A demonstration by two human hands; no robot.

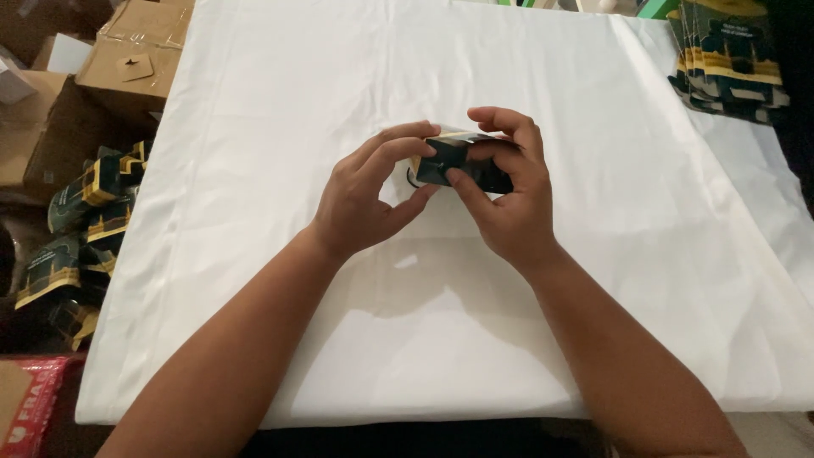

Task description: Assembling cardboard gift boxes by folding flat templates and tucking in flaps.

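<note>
Midway across a white-draped tabletop (pixel 254 102), 2 bare hands met over 1 small dark green and gold packet (pixel 454 161), held just above the cloth near the centre. The left hand (pixel 369 199) curled around the packet's left end, fingers over the top and thumb underneath. The right hand (pixel 504 191) closed on its right end, thumb pressed against the front face and fingers hooked over the upper edge. Both hands were partly closed, gripping the same packet. At the far right corner of the tabletop lay 1 fanned stack of similar dark green and gold packets (pixel 729 59); their number could not be counted. Off the left edge, a loose heap of more such packets (pixel 80 225) sat on the floor, with at least 2 brown cardboard boxes (pixel 136 51) behind it.
</note>
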